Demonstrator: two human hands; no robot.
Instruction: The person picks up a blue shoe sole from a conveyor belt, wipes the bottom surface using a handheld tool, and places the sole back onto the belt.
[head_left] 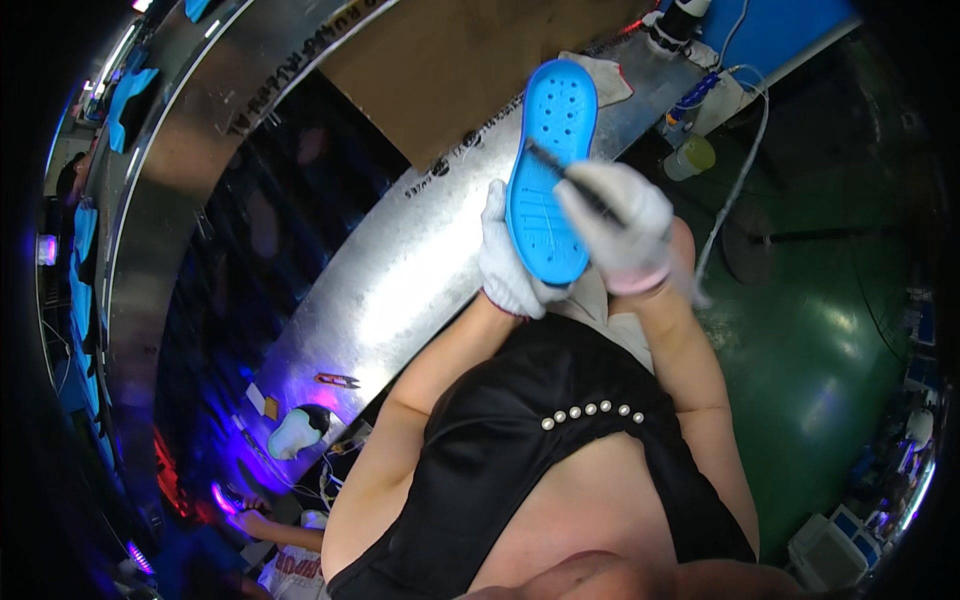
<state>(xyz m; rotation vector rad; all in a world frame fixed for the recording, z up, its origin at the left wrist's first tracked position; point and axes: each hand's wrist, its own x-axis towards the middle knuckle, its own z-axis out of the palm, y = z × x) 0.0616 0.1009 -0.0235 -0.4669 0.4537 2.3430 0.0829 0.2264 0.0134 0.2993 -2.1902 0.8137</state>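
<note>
A bright blue shoe sole [548, 170] with small holes and grooves stands tilted up in front of me. My left hand [508, 265], in a white glove, grips its lower edge from behind and below. My right hand [620, 225], also white-gloved, holds a thin dark brush [570, 177] whose tip rests on the sole's middle. Both forearms rise from my black top.
A curved metal workbench [400, 270] runs beneath the hands, with a brown cardboard sheet [460, 60], a white cloth [605, 75] and small snips [338, 380]. A yellow-green cup [690, 157] and white cables sit right. The floor is green [830, 350]. Another person's hand works at lower left [250, 520].
</note>
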